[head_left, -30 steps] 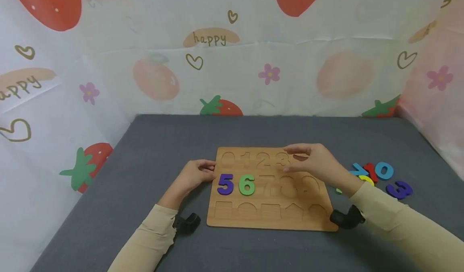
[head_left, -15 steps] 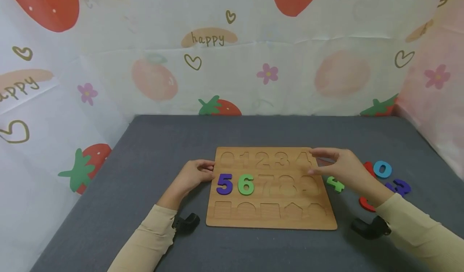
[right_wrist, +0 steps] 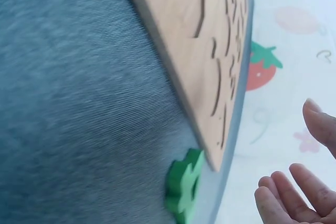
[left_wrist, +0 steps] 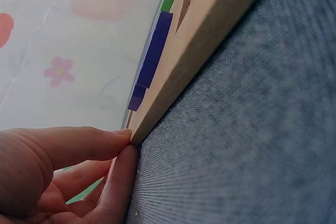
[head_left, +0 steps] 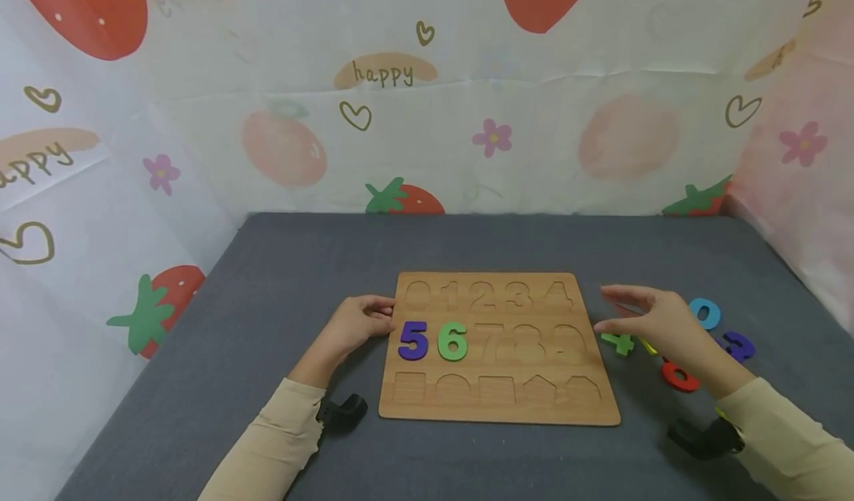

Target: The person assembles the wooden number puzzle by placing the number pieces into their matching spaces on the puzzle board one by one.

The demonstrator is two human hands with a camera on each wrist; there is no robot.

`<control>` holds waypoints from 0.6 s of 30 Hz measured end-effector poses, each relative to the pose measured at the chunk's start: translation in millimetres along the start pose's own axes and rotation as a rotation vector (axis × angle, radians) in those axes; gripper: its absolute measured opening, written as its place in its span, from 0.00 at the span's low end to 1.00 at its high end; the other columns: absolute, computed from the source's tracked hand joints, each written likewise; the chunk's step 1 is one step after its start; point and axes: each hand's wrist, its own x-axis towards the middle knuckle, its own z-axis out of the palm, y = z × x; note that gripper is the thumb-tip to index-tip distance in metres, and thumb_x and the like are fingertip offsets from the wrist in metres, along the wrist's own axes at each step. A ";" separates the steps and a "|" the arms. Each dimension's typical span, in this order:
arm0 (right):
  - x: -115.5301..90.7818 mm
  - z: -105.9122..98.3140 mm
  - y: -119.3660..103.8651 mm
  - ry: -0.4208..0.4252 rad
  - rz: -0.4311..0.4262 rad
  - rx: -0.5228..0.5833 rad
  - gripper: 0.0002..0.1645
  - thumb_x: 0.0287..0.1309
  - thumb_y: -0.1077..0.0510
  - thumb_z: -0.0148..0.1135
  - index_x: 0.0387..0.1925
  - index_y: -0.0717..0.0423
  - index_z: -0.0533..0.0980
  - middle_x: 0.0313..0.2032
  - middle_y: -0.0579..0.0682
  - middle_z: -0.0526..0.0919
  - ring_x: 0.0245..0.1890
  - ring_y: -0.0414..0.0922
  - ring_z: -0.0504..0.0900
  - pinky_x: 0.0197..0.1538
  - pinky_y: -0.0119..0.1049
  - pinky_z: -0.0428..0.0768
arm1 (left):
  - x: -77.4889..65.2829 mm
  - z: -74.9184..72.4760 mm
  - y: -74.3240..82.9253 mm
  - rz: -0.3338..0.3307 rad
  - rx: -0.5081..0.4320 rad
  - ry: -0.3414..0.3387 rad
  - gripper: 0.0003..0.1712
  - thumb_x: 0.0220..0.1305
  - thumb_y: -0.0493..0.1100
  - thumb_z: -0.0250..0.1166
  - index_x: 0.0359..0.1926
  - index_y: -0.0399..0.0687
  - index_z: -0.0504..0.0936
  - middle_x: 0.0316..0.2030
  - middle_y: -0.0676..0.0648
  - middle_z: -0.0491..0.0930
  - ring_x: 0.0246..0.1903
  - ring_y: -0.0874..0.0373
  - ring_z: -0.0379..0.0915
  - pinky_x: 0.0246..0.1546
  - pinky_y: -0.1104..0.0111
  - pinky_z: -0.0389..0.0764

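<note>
In the head view my left hand is at the left edge of a wooden number puzzle board. The left wrist view shows thumb and finger pinching that edge. A purple 5 and a green 6 sit in the middle row; the other recesses show bare wood. Off the board's right side hovers my right hand, thumb and fingers apart and holding nothing. Close below its fingertips lies a green 4, also seen edge-on in the right wrist view.
Around the right hand lie more loose pieces: a blue 0, a purple 3, a red looped number and a partly hidden yellow piece. A printed cloth hangs behind the grey table.
My right hand has moved right, from above the board's top row to beside the green 4, uncovering the 4 recess. The left hand keeps its place at the board's edge.
</note>
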 end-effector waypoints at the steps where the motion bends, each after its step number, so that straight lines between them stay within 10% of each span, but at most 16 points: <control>1: -0.4 -0.6 2.1 -0.001 0.007 -0.002 0.51 0.53 0.39 0.72 0.72 0.55 0.64 0.71 0.61 0.67 0.70 0.60 0.66 0.64 0.60 0.71 | 0.0 -0.1 -0.1 0.001 0.000 -0.001 0.26 0.62 0.34 0.67 0.62 0.36 0.77 0.55 0.36 0.80 0.51 0.48 0.79 0.52 0.59 0.80; 18: -1.4 -2.1 28.5 0.017 0.080 -0.115 0.52 0.54 0.35 0.70 0.72 0.58 0.64 0.70 0.67 0.65 0.67 0.66 0.68 0.50 0.50 0.79 | 0.2 0.0 0.0 0.004 -0.006 -0.005 0.26 0.62 0.34 0.66 0.62 0.35 0.77 0.56 0.35 0.79 0.52 0.47 0.79 0.52 0.59 0.79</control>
